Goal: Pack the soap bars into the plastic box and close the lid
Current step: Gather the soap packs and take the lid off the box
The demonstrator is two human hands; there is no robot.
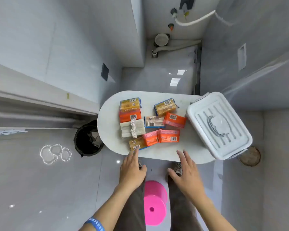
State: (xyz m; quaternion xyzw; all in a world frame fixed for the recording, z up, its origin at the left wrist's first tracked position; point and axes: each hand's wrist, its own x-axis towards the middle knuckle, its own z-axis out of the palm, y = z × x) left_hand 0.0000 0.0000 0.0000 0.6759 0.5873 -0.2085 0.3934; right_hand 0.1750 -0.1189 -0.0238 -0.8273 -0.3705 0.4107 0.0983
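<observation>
Several wrapped soap bars lie on the white oval table [158, 152]: yellow ones [130, 105], [165, 106], [136, 144], orange ones [130, 116], [174, 120], [168, 138], a pink-orange one [150, 139], a clear-wrapped one [154, 121] and a white pack [132, 128]. The white plastic box [218, 124] stands at the table's right end with its lid shut and the handle flat. My left hand [133, 169] is open, its fingertips touching the nearest yellow bar. My right hand [186, 172] is open over the table's front edge, holding nothing.
A pink stool [154, 202] stands between my legs below the table. A black bin [88, 139] sits at the table's left end. A round floor drain [249, 156] lies under the box's corner. Walls close in on both sides.
</observation>
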